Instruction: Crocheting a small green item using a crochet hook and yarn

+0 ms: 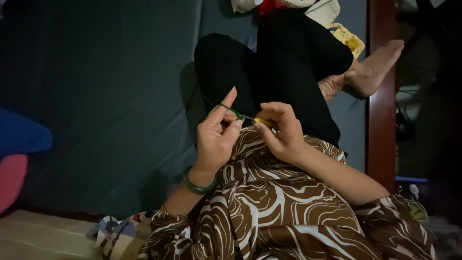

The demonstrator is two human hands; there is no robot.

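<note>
Brown cloth [269,212] with white swirls lies closest, over the lap. Behind it is one big dark mat [110,96]. Two hands work above the cloth. One left hand [216,137] wears one green bangle [198,185]; its pointer finger sticks up, and one green thread [230,110] loops over that finger. One right hand [284,132] has its fingers pinched together on one small crochet hook [259,120] with a yellow handle. It lies almost flat between both hands, its thin tip pointing left at the left thumb.
</note>
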